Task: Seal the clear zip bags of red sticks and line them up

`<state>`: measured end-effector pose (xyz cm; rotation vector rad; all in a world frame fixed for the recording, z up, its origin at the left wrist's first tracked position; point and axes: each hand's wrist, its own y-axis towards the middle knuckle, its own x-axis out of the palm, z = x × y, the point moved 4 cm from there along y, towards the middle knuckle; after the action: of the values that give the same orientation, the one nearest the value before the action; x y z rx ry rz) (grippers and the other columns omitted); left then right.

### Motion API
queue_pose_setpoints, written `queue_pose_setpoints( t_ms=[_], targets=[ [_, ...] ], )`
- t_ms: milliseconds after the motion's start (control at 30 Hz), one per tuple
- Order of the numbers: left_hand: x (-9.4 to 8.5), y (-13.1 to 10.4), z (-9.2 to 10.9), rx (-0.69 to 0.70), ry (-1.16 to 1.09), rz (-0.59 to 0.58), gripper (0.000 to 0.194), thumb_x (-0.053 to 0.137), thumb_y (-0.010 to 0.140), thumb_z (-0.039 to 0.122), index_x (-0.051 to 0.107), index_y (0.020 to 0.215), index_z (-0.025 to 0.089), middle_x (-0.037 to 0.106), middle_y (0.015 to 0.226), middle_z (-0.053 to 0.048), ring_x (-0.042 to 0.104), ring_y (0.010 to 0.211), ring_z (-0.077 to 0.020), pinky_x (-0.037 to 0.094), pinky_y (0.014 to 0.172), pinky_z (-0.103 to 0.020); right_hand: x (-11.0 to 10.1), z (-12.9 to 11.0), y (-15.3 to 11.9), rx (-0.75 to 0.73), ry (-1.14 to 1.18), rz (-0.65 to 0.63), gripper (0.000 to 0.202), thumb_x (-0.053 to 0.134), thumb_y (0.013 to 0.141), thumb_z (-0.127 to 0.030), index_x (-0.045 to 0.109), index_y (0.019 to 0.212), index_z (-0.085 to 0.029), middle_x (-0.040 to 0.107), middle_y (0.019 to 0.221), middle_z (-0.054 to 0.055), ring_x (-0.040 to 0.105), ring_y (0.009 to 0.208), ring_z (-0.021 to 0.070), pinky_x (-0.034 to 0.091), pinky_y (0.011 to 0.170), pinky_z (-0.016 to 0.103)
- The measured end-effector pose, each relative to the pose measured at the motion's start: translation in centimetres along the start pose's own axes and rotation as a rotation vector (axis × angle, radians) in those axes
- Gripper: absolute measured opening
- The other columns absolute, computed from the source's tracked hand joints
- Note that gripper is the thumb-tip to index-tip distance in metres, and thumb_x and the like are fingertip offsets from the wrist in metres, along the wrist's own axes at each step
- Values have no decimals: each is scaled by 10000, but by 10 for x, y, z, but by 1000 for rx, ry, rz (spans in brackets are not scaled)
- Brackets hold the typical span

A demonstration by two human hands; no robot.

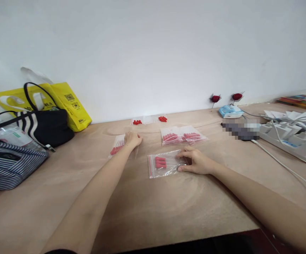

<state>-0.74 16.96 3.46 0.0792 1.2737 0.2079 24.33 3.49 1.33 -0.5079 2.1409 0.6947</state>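
In front of me a clear zip bag (171,172) with a red seal line lies flat on the table. Several thin pieces with red handles (160,162) show inside it. My right hand (194,160) grips the bag's right end, thumb below and fingers above. Farther left, my left hand (133,138) is closed, its fingertips mostly hidden, over another clear bag (119,141) of red-handled pieces. What those fingers pinch cannot be made out. Beyond my right hand is a pile of filled bags (182,135). Two small clusters of red pieces (137,122) sit near the wall on clear plastic.
On the left stand a yellow bag (75,107), a black bag (53,127) and a striped pouch (12,162). To the right are a blue tissue pack (230,111), power strips (290,141) with cables, and two red roses (216,98) by the wall. The wooden table (153,211) ends near me.
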Motion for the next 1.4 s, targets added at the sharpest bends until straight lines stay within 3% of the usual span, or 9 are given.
queue_pose_setpoints(
  t_ms=[233, 333, 367, 500, 633, 833, 1133, 1300, 1400],
  targets=[
    [-18, -17, 15, 122, -313, -70, 143, 505, 751, 269, 564, 728, 141, 610, 671, -28, 571, 637, -137, 424, 595, -230, -1, -1, 0, -8, -14, -17, 503, 583, 669, -537, 579, 1026, -182, 531, 853, 62, 499, 789, 169, 428, 723, 319],
    [-34, -44, 15, 177, -547, -55, 218, 463, 783, 337, 490, 899, 155, 606, 724, -8, 561, 606, -94, 428, 565, -198, -1, -2, 0, -12, -7, -24, 489, 579, 679, -528, 577, 1027, -186, 530, 879, 68, 502, 795, 173, 431, 721, 324],
    [-41, -56, 12, 193, -735, -29, 269, 496, 760, 366, 466, 924, 155, 599, 725, -8, 558, 601, -93, 427, 558, -199, -1, -2, -1, -14, -2, -27, 486, 578, 682, -525, 575, 1031, -188, 531, 886, 69, 503, 792, 172, 432, 717, 325],
    [-55, -98, -12, 127, -1056, 47, 407, 610, 629, 480, 478, 822, 147, 560, 676, 7, 531, 581, -91, 429, 559, -206, -1, -3, -2, -12, 3, -32, 487, 579, 686, -517, 570, 1041, -184, 529, 887, 70, 499, 785, 167, 434, 704, 316],
    [-57, -117, -27, 44, -1121, 129, 439, 641, 581, 511, 477, 761, 145, 555, 660, 13, 526, 587, -91, 439, 587, -216, -1, -3, -2, 1, -3, -36, 492, 579, 685, -516, 572, 1040, -176, 527, 876, 68, 499, 777, 164, 432, 712, 315],
    [-41, -125, -28, 0, -1151, 25, 449, 659, 573, 506, 497, 765, 134, 588, 669, -6, 543, 603, -101, 454, 593, -225, 0, -3, -2, -2, 0, -41, 487, 586, 684, -507, 571, 1044, -179, 528, 917, 74, 503, 808, 170, 436, 731, 325],
    [-43, -130, -53, -91, -1182, 115, 470, 686, 527, 511, 510, 749, 136, 583, 637, 2, 535, 581, -99, 443, 575, -219, 1, -1, -2, -15, 24, -33, 494, 584, 682, -514, 569, 1047, -182, 527, 912, 75, 511, 807, 173, 443, 732, 334],
    [-33, -135, -45, -77, -1188, 34, 457, 681, 546, 495, 502, 762, 135, 600, 675, -12, 557, 604, -107, 463, 600, -238, 1, 0, -2, -19, 22, -24, 488, 588, 678, -514, 576, 1039, -185, 530, 906, 72, 511, 800, 170, 441, 732, 332],
    [-27, -142, -36, -75, -1186, -137, 430, 686, 570, 448, 494, 802, 142, 621, 718, -21, 583, 626, -118, 486, 639, -265, 0, -1, -2, -14, 23, -24, 488, 586, 681, -512, 574, 1045, -186, 528, 912, 73, 511, 802, 169, 440, 734, 330]
  ],
)
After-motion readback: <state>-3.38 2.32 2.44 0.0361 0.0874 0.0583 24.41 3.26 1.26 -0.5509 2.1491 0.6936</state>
